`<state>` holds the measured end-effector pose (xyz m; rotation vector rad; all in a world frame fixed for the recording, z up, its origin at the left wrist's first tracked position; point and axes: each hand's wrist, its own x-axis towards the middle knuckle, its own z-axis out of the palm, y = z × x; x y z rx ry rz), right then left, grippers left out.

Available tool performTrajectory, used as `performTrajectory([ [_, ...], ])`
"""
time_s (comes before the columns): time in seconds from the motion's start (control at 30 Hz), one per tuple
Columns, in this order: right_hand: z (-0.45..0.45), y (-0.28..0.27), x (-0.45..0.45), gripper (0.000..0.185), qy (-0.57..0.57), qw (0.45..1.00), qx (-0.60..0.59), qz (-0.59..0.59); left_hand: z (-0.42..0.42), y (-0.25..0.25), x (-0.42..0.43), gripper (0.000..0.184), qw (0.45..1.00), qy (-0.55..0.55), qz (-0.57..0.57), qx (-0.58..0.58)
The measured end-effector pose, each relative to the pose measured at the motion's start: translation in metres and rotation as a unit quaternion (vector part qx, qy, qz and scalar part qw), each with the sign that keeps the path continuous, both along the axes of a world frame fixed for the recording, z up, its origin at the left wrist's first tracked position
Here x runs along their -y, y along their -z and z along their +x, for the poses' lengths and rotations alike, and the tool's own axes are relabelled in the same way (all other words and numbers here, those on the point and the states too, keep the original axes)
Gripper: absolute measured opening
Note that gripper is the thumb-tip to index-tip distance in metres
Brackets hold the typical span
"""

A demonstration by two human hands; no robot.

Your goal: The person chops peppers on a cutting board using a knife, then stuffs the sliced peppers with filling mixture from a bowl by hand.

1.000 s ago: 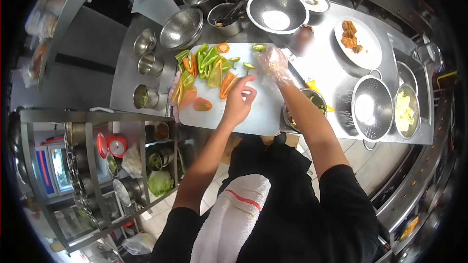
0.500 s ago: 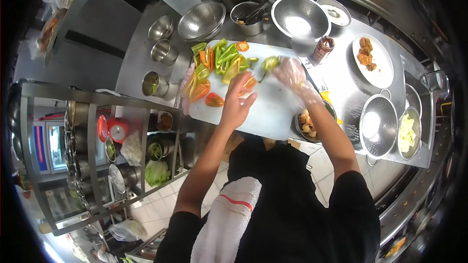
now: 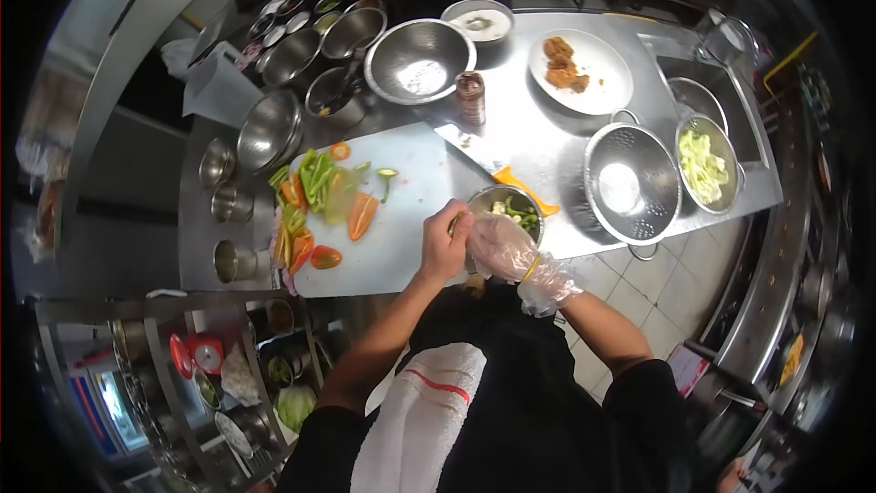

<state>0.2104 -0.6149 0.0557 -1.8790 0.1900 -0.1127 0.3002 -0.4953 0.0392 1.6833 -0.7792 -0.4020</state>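
Observation:
My left hand [image 3: 444, 242], bare, is closed with its fingers curled, and whatever it may hold is hidden. Against it, my right hand [image 3: 504, 245] in a clear plastic glove curls its fingers inward; its contents do not show. Both are at the near-left side of a metal bowl [image 3: 539, 236] of green pepper trimmings [image 3: 518, 213]. On the white cutting board [image 3: 401, 256] to the left lie green pepper strips [image 3: 317, 178], orange pepper pieces [image 3: 362, 216] and a green pepper stem [image 3: 387, 173].
A knife with an orange handle [image 3: 527, 190] lies behind the bowl. Right of it stand a colander [image 3: 602, 178] and a bowl of chopped lettuce [image 3: 701, 160]. Farther back are a jar [image 3: 470, 99], a plate of fried food [image 3: 607, 82] and a large metal bowl [image 3: 401, 64].
My view has swung to the right. My right hand has left the green pepper piece's place on the board, and both hands have come together beside the metal bowl.

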Motion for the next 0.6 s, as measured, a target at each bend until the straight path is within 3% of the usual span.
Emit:
performTrajectory([
  [0.03,-0.004,0.013,0.004,0.021,-0.013,0.989,0.075,-0.127,0.000,-0.005,0.005,0.029,0.999,0.013,0.000,0.030],
  [0.07,-0.008,0.019,0.008,0.021,-0.008,0.989,0.071,-0.128,0.000,-0.006,0.011,0.029,0.999,0.018,-0.001,0.027],
  [0.13,-0.012,0.022,0.015,0.014,-0.021,0.925,0.214,-0.312,0.003,-0.007,0.018,0.029,0.998,0.046,-0.039,0.030],
  [0.17,-0.015,0.023,0.019,0.010,-0.031,0.915,0.196,-0.351,0.005,-0.007,0.019,0.031,0.998,0.058,-0.028,-0.005],
  [0.23,-0.011,0.018,0.029,0.009,-0.044,0.920,0.234,-0.310,0.006,0.000,0.023,0.035,0.988,0.060,-0.028,-0.140],
  [0.27,-0.012,0.018,0.030,0.009,-0.052,0.921,0.275,-0.272,0.006,-0.001,0.023,0.039,0.986,0.060,-0.011,-0.154],
  [0.33,-0.010,0.013,0.031,0.007,-0.075,0.948,0.218,-0.221,0.006,-0.016,0.025,0.049,0.962,0.080,-0.015,-0.259],
  [0.4,-0.011,0.015,0.031,0.005,-0.083,0.969,0.178,-0.150,0.009,-0.013,0.024,0.054,0.961,0.081,-0.017,-0.265],
  [0.47,-0.008,0.021,0.031,0.004,-0.069,0.993,0.094,0.032,0.011,-0.011,0.024,0.057,0.939,0.100,-0.016,-0.329],
  [0.5,-0.012,0.004,0.030,0.006,-0.050,0.996,0.043,0.055,0.006,-0.017,0.025,0.053,0.931,0.062,-0.011,-0.360],
  [0.53,-0.013,0.007,0.028,0.006,-0.055,0.996,0.043,0.056,0.005,-0.010,0.028,0.053,0.931,0.056,-0.012,-0.360],
  [0.6,-0.012,0.012,0.027,0.009,-0.050,0.955,0.137,-0.258,0.007,0.003,0.034,0.045,0.993,-0.009,-0.110,-0.050],
])
